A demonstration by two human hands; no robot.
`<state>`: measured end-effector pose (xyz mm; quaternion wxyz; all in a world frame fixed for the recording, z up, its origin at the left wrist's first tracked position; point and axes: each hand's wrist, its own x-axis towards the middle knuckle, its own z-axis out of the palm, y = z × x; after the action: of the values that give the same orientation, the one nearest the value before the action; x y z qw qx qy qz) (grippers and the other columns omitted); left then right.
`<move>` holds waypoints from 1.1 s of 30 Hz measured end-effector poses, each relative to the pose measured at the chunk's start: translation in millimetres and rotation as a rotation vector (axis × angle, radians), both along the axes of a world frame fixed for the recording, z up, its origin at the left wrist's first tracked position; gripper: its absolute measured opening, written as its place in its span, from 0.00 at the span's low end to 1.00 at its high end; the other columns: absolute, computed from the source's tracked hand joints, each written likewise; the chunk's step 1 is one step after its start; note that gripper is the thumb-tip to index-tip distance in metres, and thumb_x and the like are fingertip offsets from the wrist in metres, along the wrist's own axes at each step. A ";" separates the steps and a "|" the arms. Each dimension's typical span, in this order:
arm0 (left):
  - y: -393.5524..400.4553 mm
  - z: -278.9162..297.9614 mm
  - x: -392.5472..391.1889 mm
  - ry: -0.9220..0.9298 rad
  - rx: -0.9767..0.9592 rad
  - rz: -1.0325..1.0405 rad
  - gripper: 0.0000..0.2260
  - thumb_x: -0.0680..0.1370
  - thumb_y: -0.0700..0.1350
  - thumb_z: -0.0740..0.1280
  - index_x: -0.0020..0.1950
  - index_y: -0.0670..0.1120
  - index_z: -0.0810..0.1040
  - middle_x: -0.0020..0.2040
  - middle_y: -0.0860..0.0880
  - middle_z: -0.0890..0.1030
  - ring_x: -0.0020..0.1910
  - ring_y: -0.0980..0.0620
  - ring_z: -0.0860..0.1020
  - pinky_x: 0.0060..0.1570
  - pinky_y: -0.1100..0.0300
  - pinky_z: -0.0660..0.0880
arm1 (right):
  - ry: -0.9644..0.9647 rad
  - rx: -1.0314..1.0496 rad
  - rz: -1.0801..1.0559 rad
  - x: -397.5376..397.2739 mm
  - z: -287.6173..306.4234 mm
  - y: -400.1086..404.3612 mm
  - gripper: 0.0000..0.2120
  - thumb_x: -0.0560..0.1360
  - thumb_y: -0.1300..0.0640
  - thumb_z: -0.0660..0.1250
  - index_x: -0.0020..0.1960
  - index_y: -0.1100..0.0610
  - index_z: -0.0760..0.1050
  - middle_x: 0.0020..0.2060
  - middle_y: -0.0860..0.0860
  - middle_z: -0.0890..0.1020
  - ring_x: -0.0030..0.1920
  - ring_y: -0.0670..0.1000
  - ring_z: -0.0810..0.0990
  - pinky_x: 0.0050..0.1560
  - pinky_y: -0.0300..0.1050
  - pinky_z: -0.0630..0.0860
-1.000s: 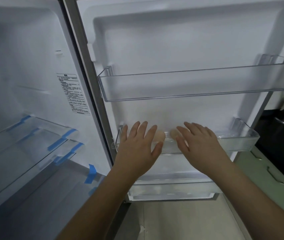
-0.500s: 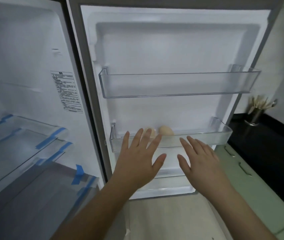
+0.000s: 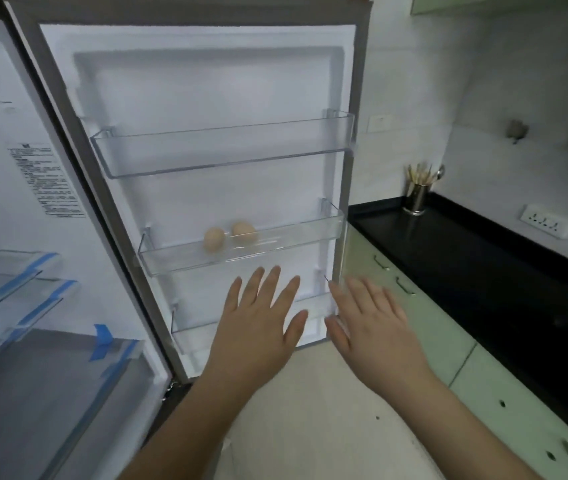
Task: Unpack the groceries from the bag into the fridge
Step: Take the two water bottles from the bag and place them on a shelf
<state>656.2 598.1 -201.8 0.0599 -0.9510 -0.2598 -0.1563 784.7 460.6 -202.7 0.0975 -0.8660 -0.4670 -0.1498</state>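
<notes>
The fridge door stands open in front of me with clear plastic door bins. Two pale brown eggs lie side by side in the middle door bin. My left hand hovers below that bin, fingers spread, holding nothing. To its right, near the door's edge, my right hand is also spread and empty. Neither hand touches the eggs or the bin. The grocery bag is out of sight.
The upper door bin holds nothing. The fridge interior at left has glass shelves with blue tape. A black countertop with a utensil cup and green drawers runs along the right. Beige floor lies below.
Both hands have pulled back and down from the middle door bin, leaving the two eggs in it. My head has moved back, so more of the door and the counter shows.
</notes>
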 end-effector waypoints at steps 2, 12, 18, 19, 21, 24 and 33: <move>-26.7 -6.3 4.6 0.020 -0.026 -0.038 0.26 0.82 0.61 0.45 0.75 0.53 0.68 0.75 0.47 0.68 0.75 0.44 0.65 0.73 0.43 0.55 | 0.008 -0.008 -0.042 4.5 -4.2 -28.3 0.28 0.80 0.42 0.44 0.70 0.55 0.70 0.67 0.56 0.75 0.67 0.60 0.73 0.68 0.59 0.66; -115.7 -8.1 23.5 0.089 -0.021 -0.255 0.28 0.82 0.62 0.43 0.76 0.53 0.66 0.76 0.48 0.66 0.77 0.44 0.62 0.75 0.44 0.55 | 0.037 -0.051 -0.254 -0.6 -13.6 -132.6 0.27 0.78 0.43 0.48 0.72 0.53 0.67 0.70 0.54 0.71 0.71 0.57 0.68 0.71 0.55 0.59; -153.1 -7.7 47.7 0.112 -0.063 -0.453 0.30 0.80 0.62 0.38 0.79 0.54 0.57 0.80 0.50 0.58 0.79 0.46 0.52 0.76 0.48 0.47 | 0.016 -0.026 -0.468 -13.8 -8.0 -191.3 0.27 0.78 0.44 0.48 0.71 0.55 0.70 0.70 0.55 0.72 0.70 0.58 0.70 0.69 0.57 0.63; -156.5 -10.0 49.6 0.122 -0.075 -0.486 0.31 0.79 0.63 0.36 0.79 0.55 0.54 0.81 0.50 0.54 0.80 0.47 0.49 0.76 0.48 0.46 | 0.011 -0.028 -0.492 -17.6 -7.8 -197.0 0.27 0.78 0.44 0.48 0.71 0.55 0.70 0.70 0.55 0.72 0.70 0.58 0.70 0.69 0.57 0.64; -165.1 -11.3 49.5 0.137 -0.106 -0.558 0.31 0.79 0.63 0.36 0.80 0.55 0.51 0.81 0.50 0.51 0.80 0.46 0.48 0.76 0.48 0.46 | 0.014 -0.037 -0.565 -29.8 -9.9 -207.8 0.27 0.78 0.44 0.48 0.71 0.55 0.70 0.70 0.55 0.72 0.69 0.58 0.70 0.69 0.57 0.64; -175.2 -13.6 48.1 0.123 -0.095 -0.641 0.28 0.81 0.63 0.43 0.80 0.55 0.54 0.81 0.49 0.55 0.79 0.43 0.54 0.74 0.48 0.50 | 0.025 -0.035 -0.658 -49.9 -14.8 -219.7 0.27 0.77 0.44 0.49 0.70 0.54 0.70 0.70 0.54 0.72 0.69 0.57 0.71 0.68 0.56 0.65; -218.3 -30.6 40.1 0.186 -0.052 -0.944 0.29 0.81 0.62 0.41 0.80 0.54 0.51 0.81 0.49 0.51 0.80 0.46 0.46 0.75 0.49 0.40 | 0.101 -0.043 -1.002 -120.4 -35.1 -266.1 0.28 0.78 0.43 0.49 0.71 0.55 0.69 0.70 0.57 0.72 0.68 0.60 0.72 0.66 0.58 0.68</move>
<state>696.3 379.8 -232.4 -0.0184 -0.9762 0.2029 -0.0739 664.4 194.5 -237.7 0.0183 -0.9918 0.0087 -0.1262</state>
